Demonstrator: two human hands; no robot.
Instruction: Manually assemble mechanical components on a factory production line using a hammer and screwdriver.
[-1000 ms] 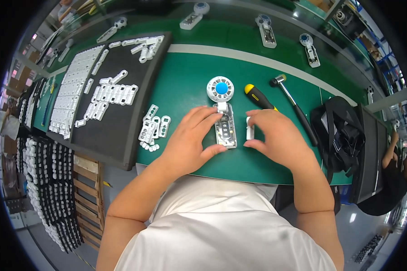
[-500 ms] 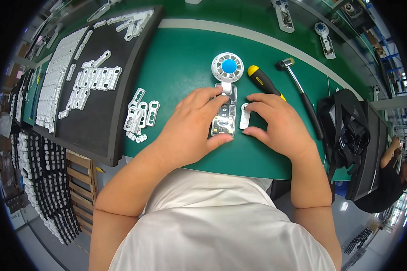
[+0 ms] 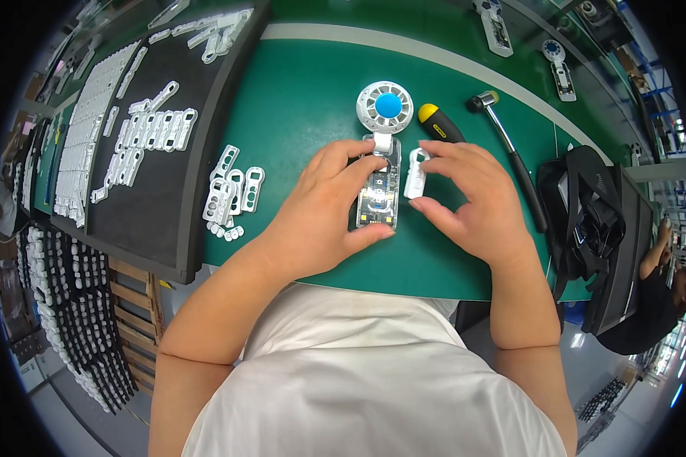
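A handheld fan [image 3: 384, 107] lies on the green mat, its round white head with a blue centre pointing away from me. Circuit parts show through its clear handle [image 3: 378, 199]. My left hand [image 3: 331, 199] is closed round the handle, fingers near the neck and thumb at the near end. Just right of the fan, a narrow white plastic cover piece [image 3: 415, 175] is pinched between the thumb and fingers of my right hand [image 3: 472, 194]. The cover piece stands on edge, apart from the fan. My right fingers hide part of its far side.
Loose white covers [image 3: 235, 190] and small white bits lie left. A black foam tray [image 3: 160, 206] holds many white parts. Right are a yellow-black screwdriver [image 3: 440, 123], a hammer [image 3: 517, 164] and a black bag [image 3: 583, 217]. Another person [image 3: 652, 305] sits far right.
My right hand has moved slightly away from me and turned the white cover piece more onto its edge. My left hand keeps its grip on the fan. The whole view has shifted a little.
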